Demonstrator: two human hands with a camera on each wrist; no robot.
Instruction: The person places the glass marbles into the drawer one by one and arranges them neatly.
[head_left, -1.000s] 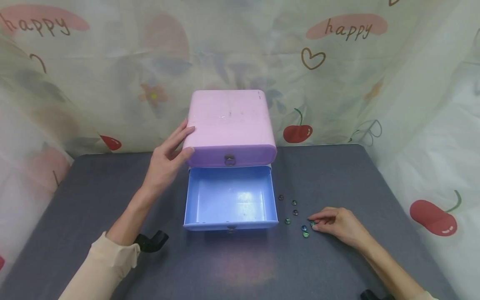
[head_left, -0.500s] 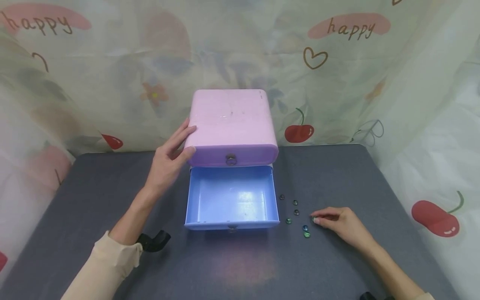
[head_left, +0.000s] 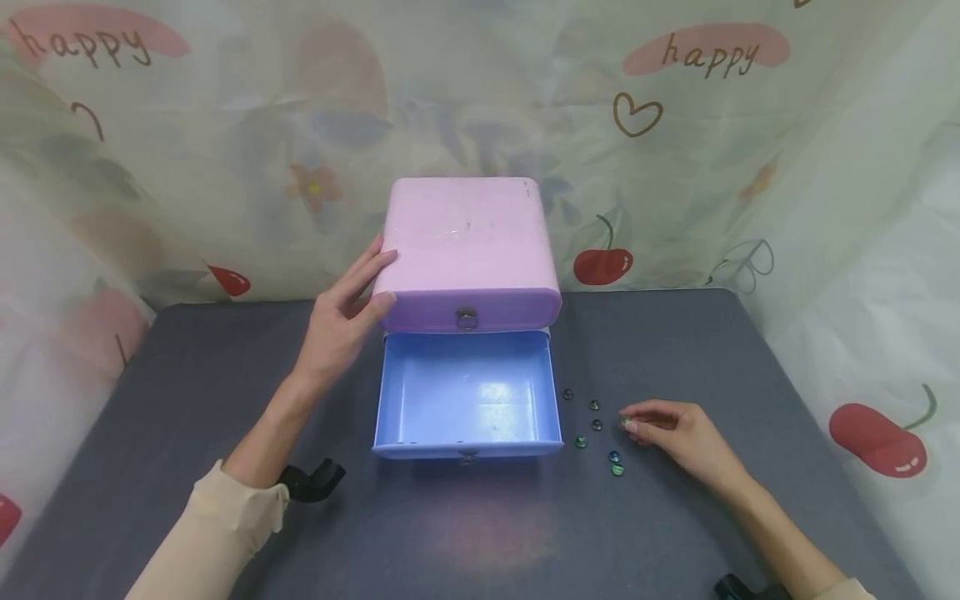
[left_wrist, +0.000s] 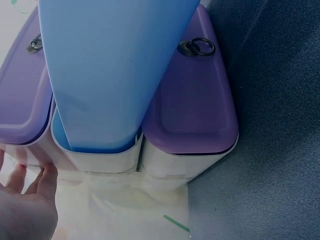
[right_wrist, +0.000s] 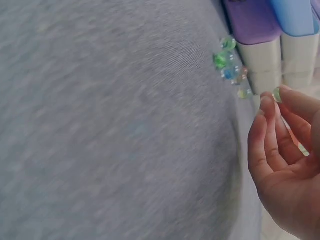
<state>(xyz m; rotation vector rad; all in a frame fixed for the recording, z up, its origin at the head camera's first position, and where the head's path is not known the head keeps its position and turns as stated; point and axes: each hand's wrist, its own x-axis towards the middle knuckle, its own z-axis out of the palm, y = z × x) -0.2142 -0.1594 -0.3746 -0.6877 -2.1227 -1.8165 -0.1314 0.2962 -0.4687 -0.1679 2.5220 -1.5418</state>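
Note:
My left hand (head_left: 335,332) rests along the left side of a small drawer cabinet (head_left: 465,233) with a pink top, its fingertips at the top edge and the thumb by the front corner. In the left wrist view, the fingers (left_wrist: 47,182) touch the cabinet's pale side. Below the purple top drawer (head_left: 510,310), a blue drawer (head_left: 468,392) is pulled out towards me. To its right, my right hand (head_left: 678,429) pinches a greenish glass marble (right_wrist: 276,95) between thumb and fingertips, held just above the table. Several marbles (head_left: 581,442) lie between that hand and the drawer.
A grey cloth-covered table (head_left: 480,533) carries everything. Behind it hangs a printed curtain (head_left: 465,100), with more fabric on both sides. A second purple drawer (left_wrist: 195,105), with a ring pull, sits shut under the blue one. Black straps (head_left: 313,481) are on the wrists.
My right hand has pinched the marble and lifted it a little off the table, moving slightly away from me. The left hand stays at the cabinet, and the head view has shifted slightly.

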